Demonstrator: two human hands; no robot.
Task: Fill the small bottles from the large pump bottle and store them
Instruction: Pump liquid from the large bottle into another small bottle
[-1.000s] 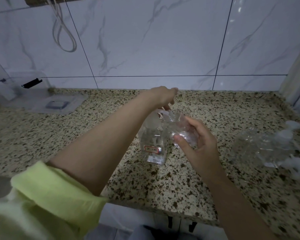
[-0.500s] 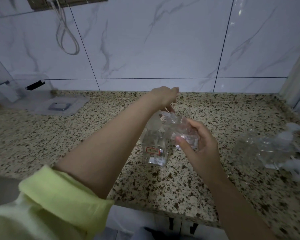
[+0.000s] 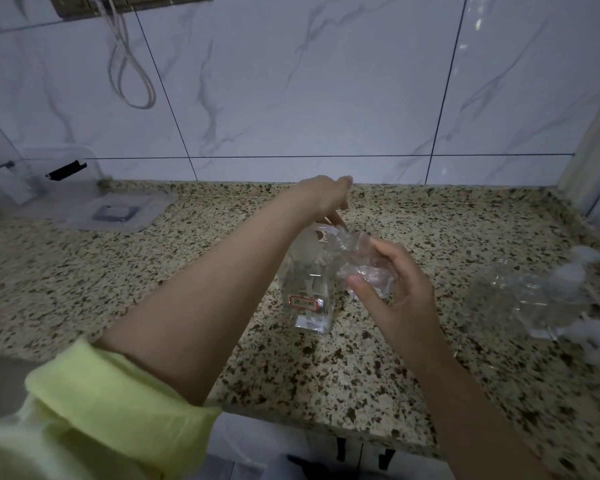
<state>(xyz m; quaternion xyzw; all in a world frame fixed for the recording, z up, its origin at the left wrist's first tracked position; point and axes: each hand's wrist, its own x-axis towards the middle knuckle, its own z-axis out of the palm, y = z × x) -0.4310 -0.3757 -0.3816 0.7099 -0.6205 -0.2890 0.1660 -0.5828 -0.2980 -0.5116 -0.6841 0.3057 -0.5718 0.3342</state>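
Large pump bottle (image 3: 309, 299) upright mid-worktop (image 3: 187, 271). Left hand (image 3: 323, 199) on its pump head, fingers curled down on it. Right hand (image 3: 392, 282) grips small bottle (image 3: 364, 268) tilted at the spout. Other clear bottles (image 3: 534, 299) far right, blurred.

The left hand (image 3: 326, 197) sits on top of the big pump bottle (image 3: 309, 292), so the pump top is mostly hidden. Its fingers point down and cannot be seen well. The small bottle (image 3: 364, 268) in the right hand (image 3: 395, 289) is see-through, so its shape is hard to make out, and fingers cover part of it. The clear bottles on the right (image 3: 534, 299) are a blur; how many there are cannot be told. The clear box (image 3: 21, 181) on the left is cut off by the edge. The words on the red label (image 3: 304, 302) are too small to read.
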